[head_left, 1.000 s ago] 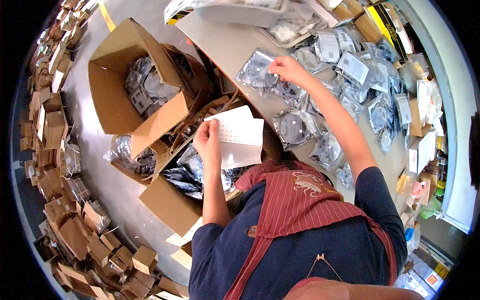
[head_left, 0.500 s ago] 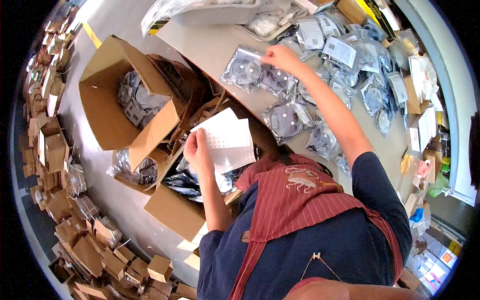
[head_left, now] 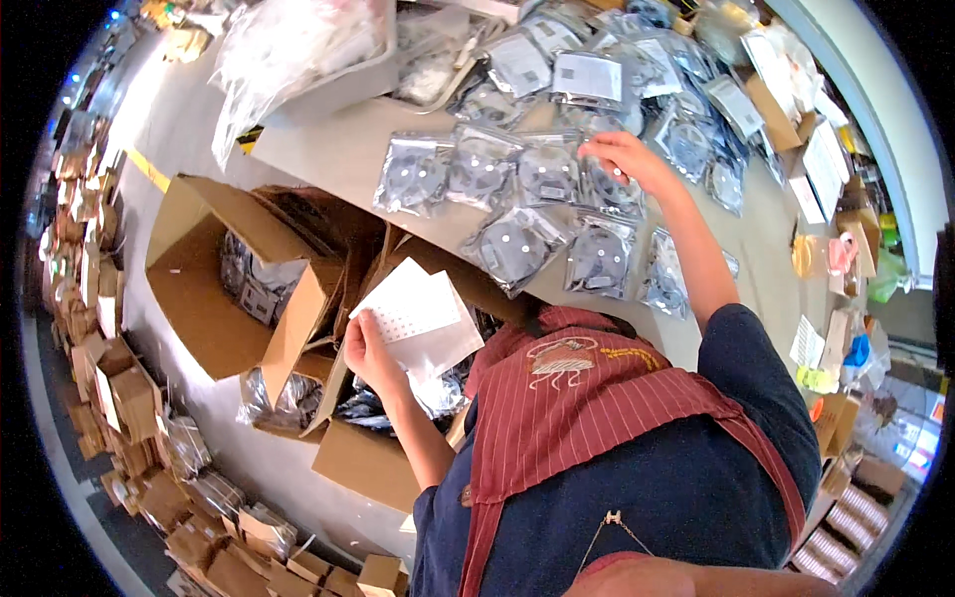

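Observation:
My left hand [head_left: 368, 350] pinches white label sheets [head_left: 413, 310] by their left edge, held over an open carton; rows of small dark marks show on them. On the table, my right hand [head_left: 629, 159] has its fingertips closed at the top edge of a clear zip bag [head_left: 612, 189] with a round grey part inside. To its left, similar bags lie side by side, among them one bag [head_left: 416, 171] at the table's left edge. Nearer to me rest another bag [head_left: 515, 244] and a bag [head_left: 600, 257] beside it.
A heap of bagged parts with white labels [head_left: 587, 78] covers the back of the table [head_left: 338, 149]. A grey tub [head_left: 343, 85] of clear plastic bags stands at the far left. Open cartons [head_left: 204, 298] are on the floor left of the table, with many small boxes [head_left: 129, 383] beyond.
My right hand has gone from the leftmost bag to one farther right. The bags now lie in a neater row. My left hand keeps the label sheets, and the view has shifted.

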Motion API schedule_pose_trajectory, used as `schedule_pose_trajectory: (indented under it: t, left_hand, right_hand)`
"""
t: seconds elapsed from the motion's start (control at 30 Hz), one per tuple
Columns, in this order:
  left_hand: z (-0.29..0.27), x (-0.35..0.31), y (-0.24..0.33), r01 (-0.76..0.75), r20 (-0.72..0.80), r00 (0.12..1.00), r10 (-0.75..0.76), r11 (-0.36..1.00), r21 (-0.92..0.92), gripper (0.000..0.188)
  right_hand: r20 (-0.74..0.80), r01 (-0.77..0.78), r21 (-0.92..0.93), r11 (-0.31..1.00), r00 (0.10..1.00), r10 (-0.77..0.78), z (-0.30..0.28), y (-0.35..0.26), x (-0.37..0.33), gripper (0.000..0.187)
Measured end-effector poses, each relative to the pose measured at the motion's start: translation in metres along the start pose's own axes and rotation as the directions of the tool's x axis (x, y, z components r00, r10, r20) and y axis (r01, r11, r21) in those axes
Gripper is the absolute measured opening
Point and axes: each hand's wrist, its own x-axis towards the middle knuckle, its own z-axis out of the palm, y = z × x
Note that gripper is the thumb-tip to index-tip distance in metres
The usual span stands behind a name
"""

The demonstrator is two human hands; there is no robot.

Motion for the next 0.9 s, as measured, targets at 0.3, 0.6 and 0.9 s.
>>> schedule_pose_trajectory:
  t: [0.3,0.6,0.9]
  left_hand:
    - [0.015,-0.005,0.010,-0.036,0.026,0.999,0.036,0.999,0.014,0.025]
    - [0.040,-0.016,0.014,-0.088,0.088,0.993,0.083,0.994,0.064,0.027]
    - [0.012,-0.035,0.003,-0.080,-0.095,0.992,0.081,0.997,0.012,0.022]
  right_hand:
    - [0.014,-0.027,0.172,0.985,1.000,0.025,-0.019,0.042,-0.078,0.033]
    - [-0.003,0.255,0.245,0.935,0.965,-0.263,0.025,0.009,0.050,0.029]
    - [-0.117,0.325,-0.773,0.545,0.771,-0.626,0.070,-0.029,0.190,0.024]
